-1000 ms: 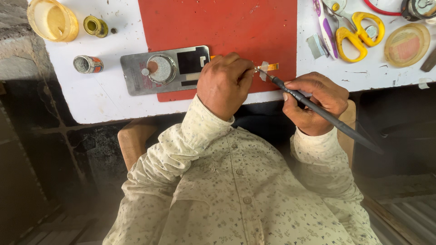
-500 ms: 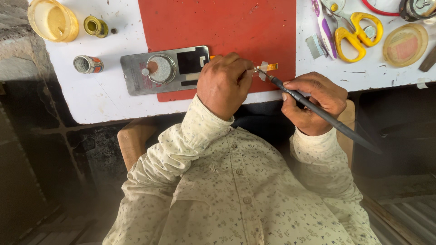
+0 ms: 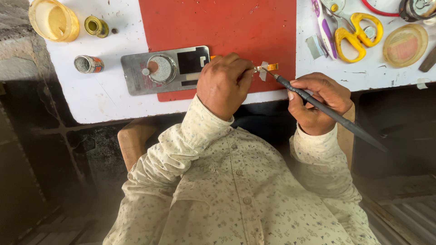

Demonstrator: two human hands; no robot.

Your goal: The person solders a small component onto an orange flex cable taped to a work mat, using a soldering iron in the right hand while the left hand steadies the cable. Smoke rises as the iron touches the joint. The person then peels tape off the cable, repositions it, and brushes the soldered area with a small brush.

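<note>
Overhead view of a person seated at the near edge of a white desk (image 3: 104, 97). The left hand (image 3: 223, 84) rests on the near edge of a red mat (image 3: 218, 27), its fingers curled together and pinched on a small flex-cable part (image 3: 268, 68) with an orange strip and a pale tab. The part lies at the mat's near right corner, just beyond the fingertips. The right hand (image 3: 318, 102) is closed around a dark slender tool (image 3: 327, 111), held like a pen; the shaft slants from beyond the desk's near edge up to the left, and its fine metal tip meets the small part. Just left of the left hand, a grey metal phone plate (image 3: 165, 69) with a round opening and a black square lies across the mat's near left corner. Toward the desk's left edge stands a small grey tin (image 3: 88, 64); at the far left corner are a yellowish plastic cup (image 3: 53, 20) and a small yellow-green bottle (image 3: 96, 26). Toward the far right corner lie yellow-handled scissors (image 3: 356, 36), a purple-and-white tool (image 3: 324, 27) and a round tan lid (image 3: 405, 45). Both forearms wear pale, finely patterned sleeves.
</note>
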